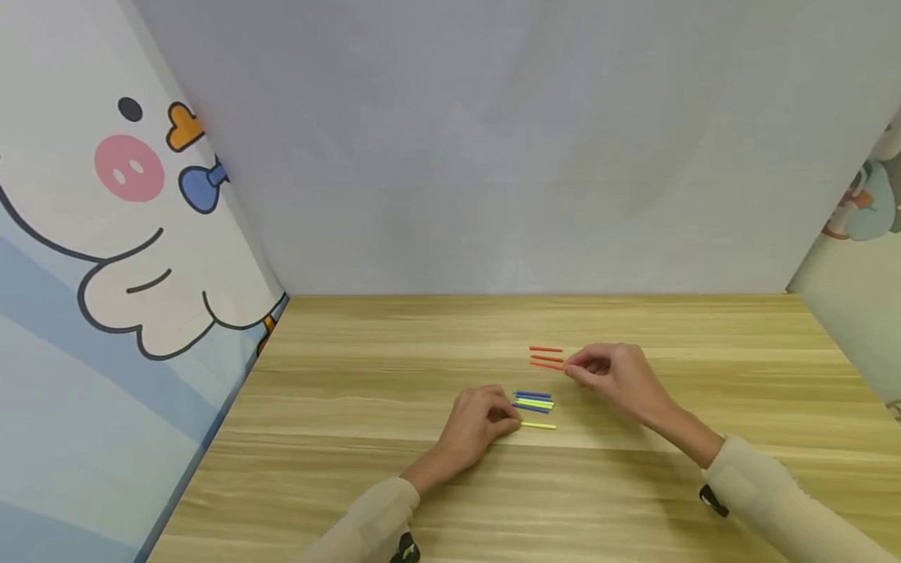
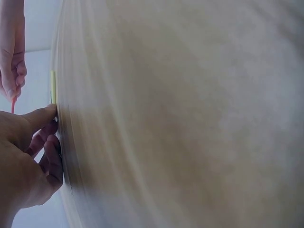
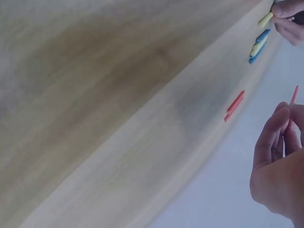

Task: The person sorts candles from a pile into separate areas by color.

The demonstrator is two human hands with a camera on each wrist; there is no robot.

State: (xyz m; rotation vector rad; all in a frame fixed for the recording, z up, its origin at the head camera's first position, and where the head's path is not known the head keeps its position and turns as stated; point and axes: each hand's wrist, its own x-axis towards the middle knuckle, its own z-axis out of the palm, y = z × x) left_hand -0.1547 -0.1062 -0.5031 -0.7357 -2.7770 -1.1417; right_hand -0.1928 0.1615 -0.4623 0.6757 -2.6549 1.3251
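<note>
Red stick (image 1: pixel 547 365), one, slim: right of centre in the head view, its right end pinched by the right hand (image 1: pixel 622 381). In the right wrist view, at the right edge, it points upward, seemingly clear of the surface (image 1: pixel 352 352).

Pair of red sticks (image 1: pixel 546 349): just above it in the head frame, lying side by side, running left to right.

Handling, as judged: a light pinch at the very end suits so slim a piece; best levelled to match the pair before it touches down, and kept from knocking them.

Yellow stick (image 1: pixel 538 426), one: lower centre of the head frame, left end in the left hand (image 1: pixel 473 426); whether it rests on the surface cannot be told. Advised: hold low and steady, clear of the neighbours.

Bundle of blue and yellow sticks (image 1: pixel 535 403): centre of the head frame, between the hands, lying close together; count unclear.

Fingers, right: thumb and forefinger closed to the red stick's thickness, grasping it.

Fingers, left: thumb and forefinger closed on the yellow stick, the others bent.
</note>
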